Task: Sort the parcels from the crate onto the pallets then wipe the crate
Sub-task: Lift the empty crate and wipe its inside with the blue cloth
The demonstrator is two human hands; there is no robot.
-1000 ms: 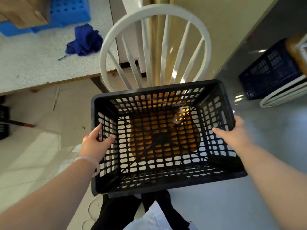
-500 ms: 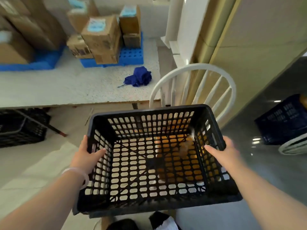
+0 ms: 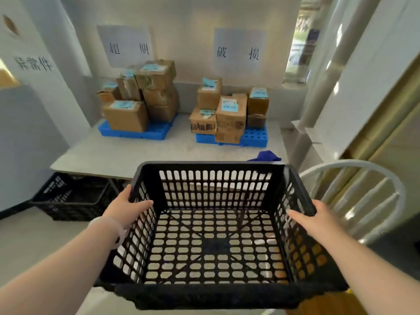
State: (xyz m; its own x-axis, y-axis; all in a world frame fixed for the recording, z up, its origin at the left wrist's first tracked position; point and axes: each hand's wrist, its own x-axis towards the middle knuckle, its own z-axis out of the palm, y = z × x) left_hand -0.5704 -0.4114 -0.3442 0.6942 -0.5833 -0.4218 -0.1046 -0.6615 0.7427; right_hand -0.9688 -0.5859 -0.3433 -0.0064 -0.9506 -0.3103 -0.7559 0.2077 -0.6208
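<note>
Now the black lattice crate [image 3: 216, 235], nothing inside it, hangs in front of the table's [image 3: 136, 155] near edge, its side rims gripped by the left hand [image 3: 126, 206] and right hand [image 3: 316, 218].

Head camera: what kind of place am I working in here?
Probably a parcel sorting room: labelled cardboard parcels stacked on blue pallets, printed category signs on the wall above them, and an empty black crate in both hands.
</note>
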